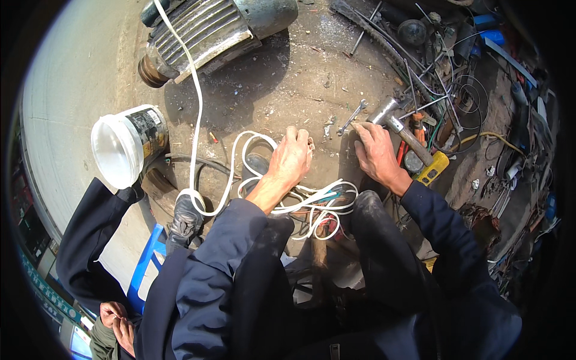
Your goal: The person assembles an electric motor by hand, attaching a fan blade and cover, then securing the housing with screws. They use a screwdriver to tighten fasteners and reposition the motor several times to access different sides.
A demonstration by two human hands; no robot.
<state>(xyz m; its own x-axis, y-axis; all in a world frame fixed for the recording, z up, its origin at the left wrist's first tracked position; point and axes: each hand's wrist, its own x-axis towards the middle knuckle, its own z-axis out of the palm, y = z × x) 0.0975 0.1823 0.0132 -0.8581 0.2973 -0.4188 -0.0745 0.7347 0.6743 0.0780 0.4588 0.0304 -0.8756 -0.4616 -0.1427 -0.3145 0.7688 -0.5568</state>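
My left hand [289, 159] is over the ground between my knees, its fingers curled closed. A small brownish bit shows at its fingertips, too small to name. White cable [316, 197] lies in loose loops below that wrist, across my lap side. To the right, my right hand [379, 155] reaches down with its fingers apart and nothing visible in them. Its fingertips are close to an open-ended wrench [352, 116] on the ground. Just beyond it lies a hammer [415, 141] with a steel head and wooden handle.
A finned electric motor [207, 42] lies at the far left. A white bucket [117, 150] stands tilted-looking at the left, near a co-worker's hands [123, 329]. A yellow tool [433, 168], orange-handled pliers [418, 129] and heaped scrap wire [465, 102] are at the right.
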